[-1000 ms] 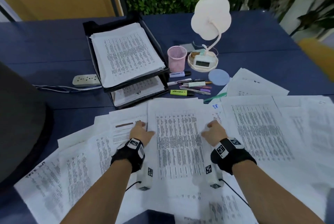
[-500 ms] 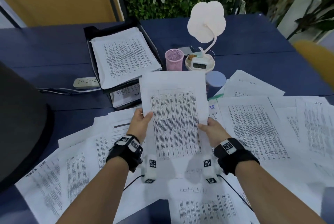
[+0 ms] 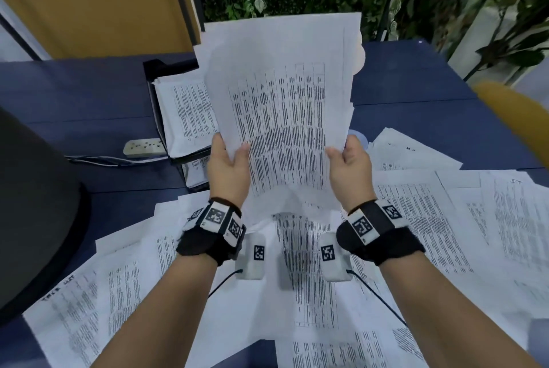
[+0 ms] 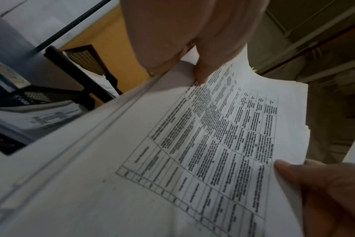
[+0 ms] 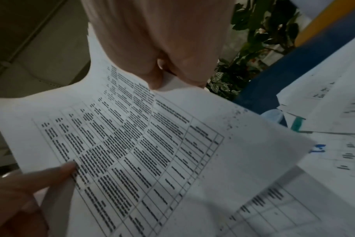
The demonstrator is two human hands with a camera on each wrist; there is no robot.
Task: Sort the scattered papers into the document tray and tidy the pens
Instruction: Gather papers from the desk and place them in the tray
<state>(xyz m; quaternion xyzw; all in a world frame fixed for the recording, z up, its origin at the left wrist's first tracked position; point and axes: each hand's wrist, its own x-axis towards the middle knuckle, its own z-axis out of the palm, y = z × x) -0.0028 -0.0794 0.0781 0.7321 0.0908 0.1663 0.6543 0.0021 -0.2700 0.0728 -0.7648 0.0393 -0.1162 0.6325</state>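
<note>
Scattered papers (image 3: 416, 219) cover the near table (image 3: 89, 94); above them the left hand (image 3: 227, 170) and right hand (image 3: 350, 171) pinch a raised sheaf (image 3: 282, 106) by its lower edges, thumbs in front; beyond, the document tray (image 3: 160, 67) holds stacked pages.

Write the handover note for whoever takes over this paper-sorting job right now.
Left hand and right hand each grip a side of the lifted stack of printed sheets, held upright above the desk.
Document tray stands at far left, papers already in both tiers.
Done: one stack gathered.
Left: put it in the tray, collect the scattered papers that cover the near desk, tidy the pens, now hidden behind the stack.
</note>
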